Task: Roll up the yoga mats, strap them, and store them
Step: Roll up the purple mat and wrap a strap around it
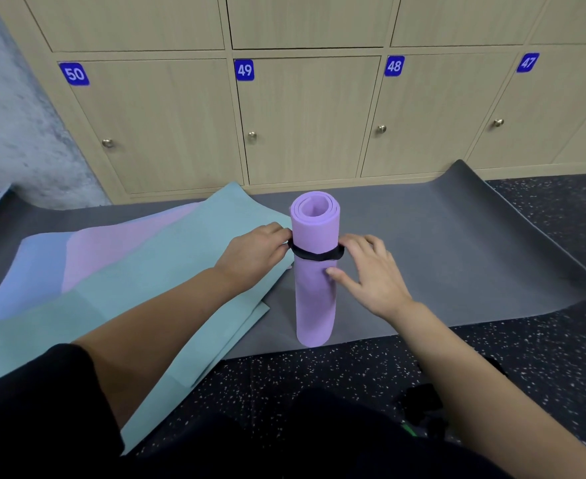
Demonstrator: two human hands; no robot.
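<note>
1. The rolled purple yoga mat (315, 299) stands upright on its end, near the front edge of a dark grey mat (457, 243) spread flat on the speckled floor (319, 371).
2. A black strap (315, 254) circles the roll a little above its middle, snug enough to pinch the foam slightly.
3. The left hand (255, 254) is at the strap's left side with its fingers curled in on the band. It looks like a pinch, though the fingertips themselves are hidden from here.
4. The right hand (371, 271) cups the roll's right side. Its fingers bend round by the strap's end, and the thumb presses on the front of the foam just below the band.
5. To my eye the foam is light, soft and springy. The coil at the top sits loose, so it would likely unwind if the strap slipped. The surface looks matte and grippy, not slick.
6. I would take hold round the middle, at or just under the strap. Squeezing the open top would only crush the coil.
7. To the left lie a teal mat (167, 271), a pink mat (112, 250) and a blue mat (25, 271), overlapping and not yet rolled. The numbered lockers (301, 115) behind are closed.
</note>
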